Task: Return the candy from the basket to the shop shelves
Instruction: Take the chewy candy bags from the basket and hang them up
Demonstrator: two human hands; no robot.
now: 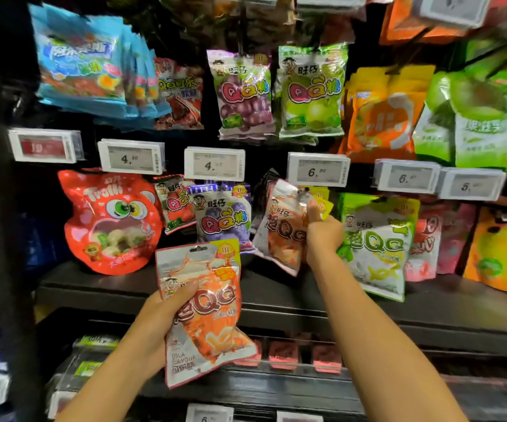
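Both hands' fingers grip orange candy bags [203,306].

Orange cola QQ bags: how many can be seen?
2. One orange bag is in the left hand, low in front of the shelves. The other is in the right hand, at the hooks under the 6.50 tag. More may hang behind.

Bright, even shop light from the front. Glare streaks the foil candy bags [285,226]. Edges bend, blur and darken.

Left hand [157,315] curled round a pack at 7 o'clock, right hand [322,233] pinching another at 1 o'clock, both forearms outstretched.
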